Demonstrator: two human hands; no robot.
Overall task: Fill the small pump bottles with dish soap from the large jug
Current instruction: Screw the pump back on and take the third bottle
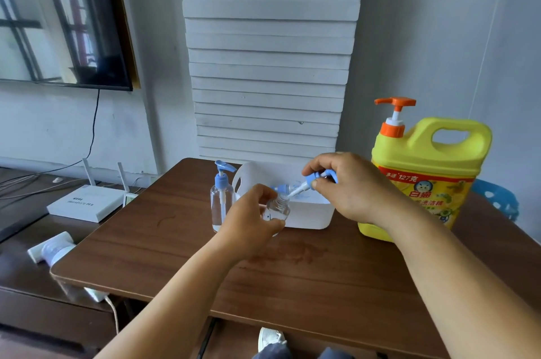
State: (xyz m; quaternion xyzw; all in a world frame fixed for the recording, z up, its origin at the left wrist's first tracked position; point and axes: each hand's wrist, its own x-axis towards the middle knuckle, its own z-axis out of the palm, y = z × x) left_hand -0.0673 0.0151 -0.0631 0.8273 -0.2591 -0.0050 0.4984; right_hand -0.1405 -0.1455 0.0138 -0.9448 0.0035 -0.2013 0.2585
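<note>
Nearest to the camera are the two bare forearms of the person, reaching forward over the brown wooden table (292,279). The table is the largest thing here, and its top shows a faint wet or dull stain just in front of the hands.

On the right side of the table stands the large yellow jug (421,183) of dish soap, upright, with an orange pump on top and a red and yellow label. The right forearm crosses in front of its lower part.

Behind the hands sits a white plastic bin (310,212), and inside it some blue and white pump parts are visible, but they are not clear enough to count.

To the left of the bin stands a clear pump bottle (220,206) with a blue pump head, upright and apart from the hands.

The left hand (248,226) is curled around a small clear bottle (278,209), holding it tilted a little, with the open neck toward the right.

The right hand (348,185) pinches a blue pump head (314,180) between thumb and fingers; its white tube points down-left and the tip is at the mouth of the small clear bottle
</note>
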